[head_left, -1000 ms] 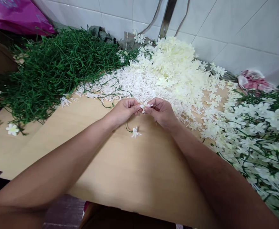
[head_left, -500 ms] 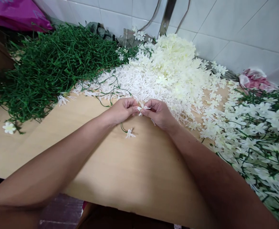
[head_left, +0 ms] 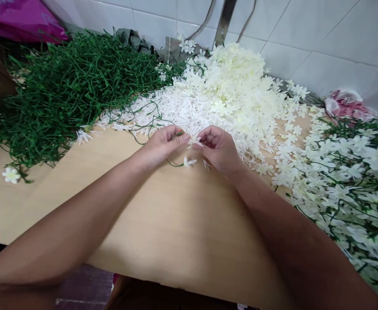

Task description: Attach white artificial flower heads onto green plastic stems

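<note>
My left hand (head_left: 167, 144) pinches a green artificial flower stem, mostly hidden by the fingers. One branch of that stem hangs below the hand and ends in a white flower (head_left: 189, 162). Between the two hands is a second small white flower (head_left: 195, 141), pinched by the thumb and fingers of my right hand (head_left: 219, 148). Just behind the hands lies a heap of white stamen pieces (head_left: 182, 107). A few white strands (head_left: 206, 164) show under my right fingers; whether they are held I cannot tell.
Green stems (head_left: 79, 82) are piled at the back left. Loose cream petals (head_left: 240, 82) are heaped at the back centre. Assembled white flowers on stems (head_left: 347, 185) fill the right side. A tan board (head_left: 150, 224) covers the tabletop, with a tiled wall (head_left: 305, 38) behind.
The hanging flower has swung up and to the right, closer to my right hand. My hands have tilted a little and moved slightly, still holding the stem and the flower between them.
</note>
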Demonstrator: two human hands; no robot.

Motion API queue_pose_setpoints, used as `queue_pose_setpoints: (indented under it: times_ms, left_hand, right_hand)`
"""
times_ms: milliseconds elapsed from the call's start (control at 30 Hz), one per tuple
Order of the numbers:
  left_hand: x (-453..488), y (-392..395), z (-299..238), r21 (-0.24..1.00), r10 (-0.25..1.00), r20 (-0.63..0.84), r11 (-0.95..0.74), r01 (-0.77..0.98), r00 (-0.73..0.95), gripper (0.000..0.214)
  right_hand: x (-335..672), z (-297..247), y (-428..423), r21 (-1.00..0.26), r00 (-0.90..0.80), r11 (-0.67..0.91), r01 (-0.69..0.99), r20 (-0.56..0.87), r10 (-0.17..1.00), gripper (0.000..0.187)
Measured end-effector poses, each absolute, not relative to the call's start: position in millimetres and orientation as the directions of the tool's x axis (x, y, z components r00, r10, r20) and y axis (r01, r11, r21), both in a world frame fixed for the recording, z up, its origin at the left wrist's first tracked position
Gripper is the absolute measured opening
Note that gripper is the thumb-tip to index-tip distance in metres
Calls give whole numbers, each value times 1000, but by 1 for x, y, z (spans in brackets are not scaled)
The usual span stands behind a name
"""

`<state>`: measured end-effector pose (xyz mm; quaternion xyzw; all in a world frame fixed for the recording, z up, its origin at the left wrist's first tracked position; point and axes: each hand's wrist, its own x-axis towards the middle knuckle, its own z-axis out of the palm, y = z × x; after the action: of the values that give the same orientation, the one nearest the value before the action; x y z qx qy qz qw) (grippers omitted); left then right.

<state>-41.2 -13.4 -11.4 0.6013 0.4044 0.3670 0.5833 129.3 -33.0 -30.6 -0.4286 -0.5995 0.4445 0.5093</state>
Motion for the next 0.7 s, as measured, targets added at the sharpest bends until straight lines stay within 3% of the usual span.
queue_pose_setpoints:
  times_ms: [200, 400, 533, 700]
  left_hand:
    - [-39, -16, -11, 989, 930, -10, -44, 138, 367, 24]
    - [-39, -13, -9, 978, 932, 14, -88, 189, 361, 19]
    - [-41, -13, -9, 985, 925, 8, -72, 157, 380, 19]
    - [-42, -13, -12, 999, 921, -34, 29, 18, 389, 24]
  right_hand:
    - [127, -29, -35, -909, -131, 351, 227, 328, 935, 14]
    - [126, -27, -36, -889, -118, 371, 268, 352, 929, 10]
    - [126, -27, -36, -920, -109, 333, 205, 316, 942, 12]
    - [126, -28, -33, -975, -126, 221, 9, 219, 968, 27]
